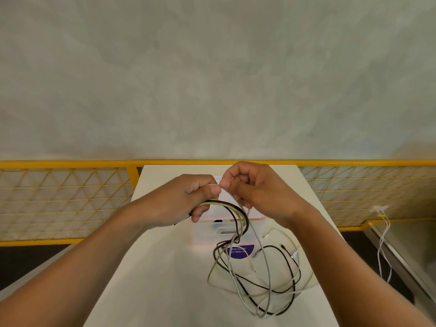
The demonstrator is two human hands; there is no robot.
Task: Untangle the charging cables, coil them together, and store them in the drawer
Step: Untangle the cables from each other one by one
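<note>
Sitting on a white table (165,267) that's pushed up against a yellow mesh railing (59,204), with a plain grey wall (212,67) behind, the cables (243,217) spill in a loose tangle over the table's near right part, across a purple sticker (240,252). I count one black and at least two pale ones, can't tell exactly. Two hands are up over the table's middle: the left hand (188,201) has its fingers curled round a bunch of looped strands, while the right hand (254,192) pinches one thin white strand between thumb and forefinger.
</note>
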